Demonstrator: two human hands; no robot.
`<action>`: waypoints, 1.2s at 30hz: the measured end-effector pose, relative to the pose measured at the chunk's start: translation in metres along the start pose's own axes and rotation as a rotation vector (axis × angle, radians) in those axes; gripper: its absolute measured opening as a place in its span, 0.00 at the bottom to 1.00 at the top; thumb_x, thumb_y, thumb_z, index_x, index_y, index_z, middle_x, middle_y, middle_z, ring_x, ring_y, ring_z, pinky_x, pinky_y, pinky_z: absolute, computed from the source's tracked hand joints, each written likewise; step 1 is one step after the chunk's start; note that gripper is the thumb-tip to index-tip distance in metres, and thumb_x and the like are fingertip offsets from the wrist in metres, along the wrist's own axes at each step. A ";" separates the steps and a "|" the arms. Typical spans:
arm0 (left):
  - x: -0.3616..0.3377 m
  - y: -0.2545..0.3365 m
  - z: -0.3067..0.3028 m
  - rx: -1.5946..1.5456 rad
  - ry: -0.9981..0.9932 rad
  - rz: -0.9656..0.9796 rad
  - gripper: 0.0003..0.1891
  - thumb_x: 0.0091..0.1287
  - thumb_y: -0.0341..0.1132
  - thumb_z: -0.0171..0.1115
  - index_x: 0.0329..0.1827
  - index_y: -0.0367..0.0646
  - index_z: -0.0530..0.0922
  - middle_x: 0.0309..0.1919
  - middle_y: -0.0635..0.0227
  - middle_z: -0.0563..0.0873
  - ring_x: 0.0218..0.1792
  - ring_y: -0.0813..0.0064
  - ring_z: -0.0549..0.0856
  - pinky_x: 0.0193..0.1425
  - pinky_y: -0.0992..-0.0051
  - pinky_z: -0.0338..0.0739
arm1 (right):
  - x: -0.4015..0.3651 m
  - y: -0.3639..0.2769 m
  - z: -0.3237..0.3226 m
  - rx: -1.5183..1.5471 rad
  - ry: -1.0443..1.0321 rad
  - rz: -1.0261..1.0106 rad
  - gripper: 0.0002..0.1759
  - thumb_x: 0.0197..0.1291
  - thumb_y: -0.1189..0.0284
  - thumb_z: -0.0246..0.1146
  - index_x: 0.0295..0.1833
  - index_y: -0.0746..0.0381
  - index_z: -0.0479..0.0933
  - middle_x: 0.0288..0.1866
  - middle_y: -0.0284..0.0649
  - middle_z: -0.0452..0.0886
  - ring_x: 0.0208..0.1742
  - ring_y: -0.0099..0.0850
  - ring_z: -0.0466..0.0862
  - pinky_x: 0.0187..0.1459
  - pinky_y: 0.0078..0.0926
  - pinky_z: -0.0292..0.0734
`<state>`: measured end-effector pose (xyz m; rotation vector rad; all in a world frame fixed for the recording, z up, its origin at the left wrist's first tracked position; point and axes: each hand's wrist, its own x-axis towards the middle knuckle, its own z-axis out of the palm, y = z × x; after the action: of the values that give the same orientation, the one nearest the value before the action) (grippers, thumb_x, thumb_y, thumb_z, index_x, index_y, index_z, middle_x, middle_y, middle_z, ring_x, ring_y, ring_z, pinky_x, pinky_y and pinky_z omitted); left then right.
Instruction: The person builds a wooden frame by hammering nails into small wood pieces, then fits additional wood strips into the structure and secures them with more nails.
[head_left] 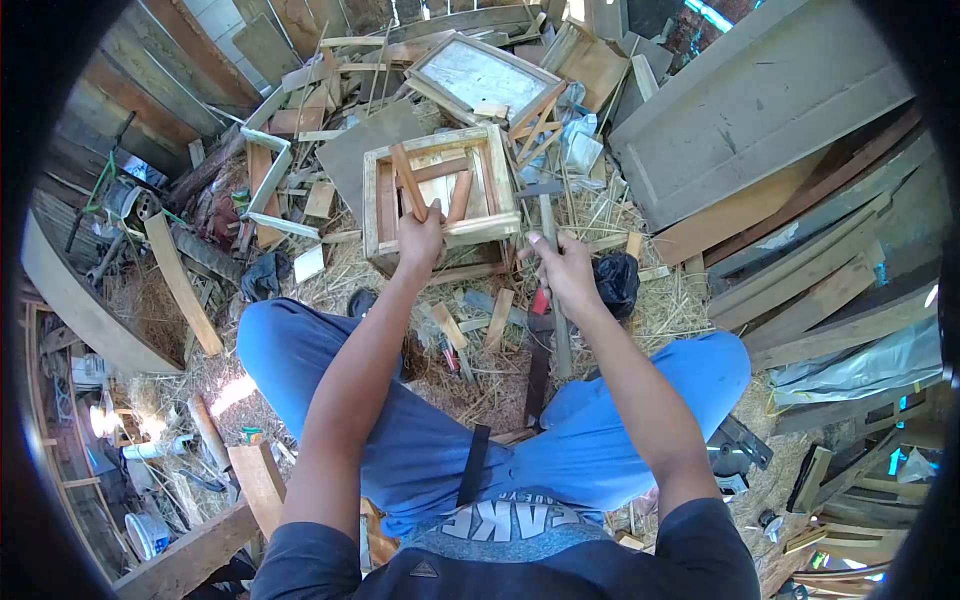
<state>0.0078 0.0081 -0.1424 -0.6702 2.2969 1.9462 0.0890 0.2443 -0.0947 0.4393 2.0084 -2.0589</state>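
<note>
The left hand (420, 238) is curled shut around the near end of a stick (407, 180), which slants over the left part of an open wooden box (376, 205). The box stands just beyond the knees, amid straw (655, 310) and scraps. The fingers of the right hand (563, 266) are wrapped around the handle of a hammer (547, 212), its head up, just right of the box.

The stick looks light, stiff and dry; it should not bend, though a hard blow might split it along the grain. The near end gives a sure hold and leaves the far end free. The box seems rigid but probably only moderately heavy, best steadied by its near rail. A short block (461, 196) inside looks loose and easy to pinch by its sides. The hammer is likely head-heavy, so a hold lower on the handle gives more swing, a higher one more control.
</note>
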 end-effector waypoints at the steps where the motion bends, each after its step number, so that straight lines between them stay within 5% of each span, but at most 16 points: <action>1: 0.006 -0.007 -0.001 0.000 -0.001 -0.005 0.23 0.79 0.47 0.65 0.36 0.32 0.82 0.17 0.66 0.80 0.20 0.70 0.84 0.22 0.65 0.74 | -0.006 -0.003 -0.002 -0.081 -0.014 0.020 0.16 0.79 0.62 0.63 0.42 0.64 0.84 0.27 0.32 0.81 0.18 0.17 0.69 0.19 0.21 0.65; 5: 0.005 -0.008 -0.005 0.308 0.256 0.230 0.25 0.78 0.49 0.63 0.34 0.31 0.85 0.21 0.51 0.85 0.26 0.51 0.88 0.33 0.53 0.78 | -0.001 0.034 -0.008 -0.262 0.058 -0.215 0.19 0.80 0.62 0.61 0.39 0.65 0.83 0.24 0.31 0.78 0.19 0.17 0.69 0.20 0.24 0.63; 7: -0.004 0.005 -0.008 0.465 0.350 0.382 0.25 0.78 0.49 0.62 0.34 0.32 0.86 0.24 0.46 0.87 0.29 0.44 0.89 0.38 0.50 0.80 | 0.002 0.051 -0.011 -0.285 0.092 -0.250 0.19 0.79 0.61 0.60 0.44 0.67 0.83 0.27 0.39 0.84 0.28 0.31 0.83 0.38 0.34 0.76; 8: -0.007 0.010 -0.007 0.479 0.341 0.368 0.25 0.78 0.50 0.61 0.36 0.33 0.87 0.26 0.44 0.87 0.31 0.41 0.89 0.40 0.49 0.80 | 0.002 0.060 -0.011 -0.285 0.089 -0.248 0.19 0.79 0.61 0.60 0.44 0.67 0.83 0.27 0.39 0.84 0.28 0.31 0.83 0.38 0.34 0.76; 13: 0.022 -0.007 -0.005 0.514 0.342 0.350 0.24 0.77 0.50 0.62 0.40 0.35 0.90 0.29 0.42 0.89 0.37 0.39 0.90 0.45 0.47 0.82 | -0.007 0.088 -0.004 -0.314 0.179 -0.263 0.21 0.82 0.64 0.56 0.68 0.68 0.78 0.43 0.51 0.88 0.44 0.44 0.88 0.53 0.41 0.80; 14: 0.028 -0.012 -0.006 0.551 0.349 0.303 0.23 0.75 0.52 0.63 0.41 0.36 0.90 0.31 0.43 0.90 0.38 0.40 0.90 0.47 0.47 0.83 | -0.005 0.092 -0.003 -0.318 0.180 -0.261 0.21 0.82 0.64 0.56 0.68 0.68 0.78 0.43 0.51 0.88 0.44 0.44 0.88 0.53 0.41 0.80; 16: 0.027 -0.009 -0.003 0.585 0.353 0.254 0.24 0.74 0.53 0.64 0.43 0.37 0.91 0.32 0.43 0.90 0.40 0.41 0.91 0.48 0.47 0.84 | -0.002 0.096 0.000 -0.362 0.162 -0.485 0.23 0.83 0.67 0.56 0.77 0.62 0.74 0.31 0.30 0.77 0.29 0.18 0.74 0.32 0.23 0.73; 24: 0.034 0.003 -0.001 0.706 0.288 0.038 0.28 0.71 0.59 0.66 0.51 0.40 0.90 0.48 0.43 0.92 0.52 0.41 0.91 0.60 0.47 0.83 | -0.003 0.084 0.010 -0.348 0.155 -0.559 0.25 0.83 0.70 0.54 0.80 0.61 0.71 0.31 0.29 0.74 0.28 0.17 0.71 0.32 0.21 0.71; 26: 0.040 0.002 -0.001 0.714 0.278 0.024 0.28 0.71 0.58 0.66 0.51 0.39 0.90 0.49 0.43 0.91 0.53 0.41 0.90 0.61 0.47 0.83 | -0.007 0.074 0.014 -0.258 0.151 -0.447 0.22 0.80 0.75 0.56 0.75 0.67 0.75 0.42 0.49 0.87 0.37 0.31 0.84 0.45 0.31 0.80; 27: 0.040 0.003 -0.001 0.718 0.266 0.018 0.28 0.70 0.58 0.66 0.52 0.38 0.90 0.50 0.42 0.91 0.54 0.40 0.90 0.62 0.47 0.82 | -0.006 0.075 0.013 -0.279 0.130 -0.445 0.23 0.80 0.75 0.56 0.76 0.66 0.74 0.40 0.45 0.86 0.36 0.31 0.83 0.44 0.31 0.80; 31: 0.033 0.012 0.007 0.712 0.271 0.083 0.26 0.70 0.54 0.66 0.49 0.35 0.90 0.45 0.41 0.92 0.50 0.40 0.91 0.59 0.49 0.83 | 0.003 0.089 0.009 -0.330 0.173 -0.532 0.23 0.81 0.74 0.56 0.76 0.66 0.74 0.38 0.42 0.83 0.35 0.27 0.80 0.42 0.29 0.78; 36: 0.041 0.005 0.023 0.447 0.203 0.187 0.24 0.69 0.50 0.66 0.40 0.31 0.90 0.33 0.39 0.90 0.40 0.41 0.92 0.49 0.51 0.84 | 0.000 0.081 0.004 -0.142 0.199 -0.403 0.23 0.81 0.73 0.56 0.77 0.68 0.73 0.34 0.32 0.77 0.35 0.20 0.74 0.39 0.23 0.74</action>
<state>-0.0361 0.0189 -0.1554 -0.6445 2.8742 1.3880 0.1190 0.2380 -0.1699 0.2338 2.5170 -2.1390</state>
